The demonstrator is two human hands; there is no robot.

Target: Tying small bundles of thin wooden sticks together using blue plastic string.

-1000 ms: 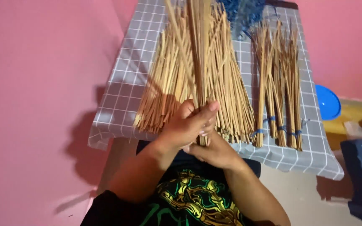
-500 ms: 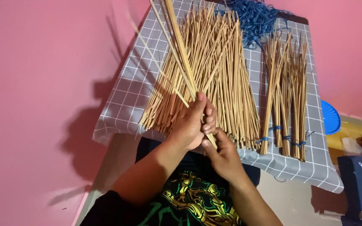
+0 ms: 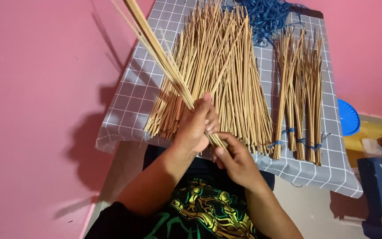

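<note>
bamboo sticks (image 3: 164,62) clamped in left hand (image 3: 195,126) fingers, right hand (image 3: 235,159) pinching their ends, over table's (image 3: 124,115) near edge

The thin bundle of pale bamboo sticks (image 3: 162,62) gripped in the left hand (image 3: 196,126) is now tilted far over to the left, where a second ago it was held almost upright above the loose heap of sticks (image 3: 226,75). The right hand (image 3: 235,159), earlier tucked beneath the left one, is now seen lower, pinching the bundle's bottom end.
</note>
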